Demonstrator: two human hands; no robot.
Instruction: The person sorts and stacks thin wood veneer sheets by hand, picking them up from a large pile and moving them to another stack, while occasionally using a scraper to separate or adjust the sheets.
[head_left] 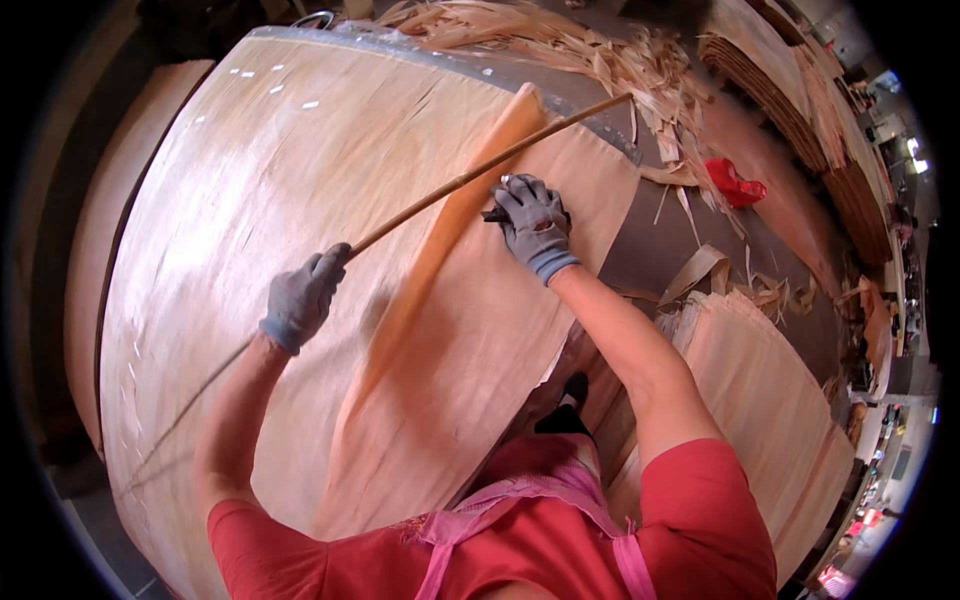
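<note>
Stick (480,174), one only, slants from left of centre to the upper right of the frame; the left hand (303,297) clenches it, fingers wrapped round. Near the top centre, the right hand (537,222) lies over one small dark object (494,215), fingers bent and slightly spread; whether they grip it, I cannot tell. Beneath that hand, one thin wood sheet (480,340) covers the middle, with one raised orange fold (452,225) along its left side. Upper right: one red item (735,184) beside wood strips (655,80) too many to count.
</note>
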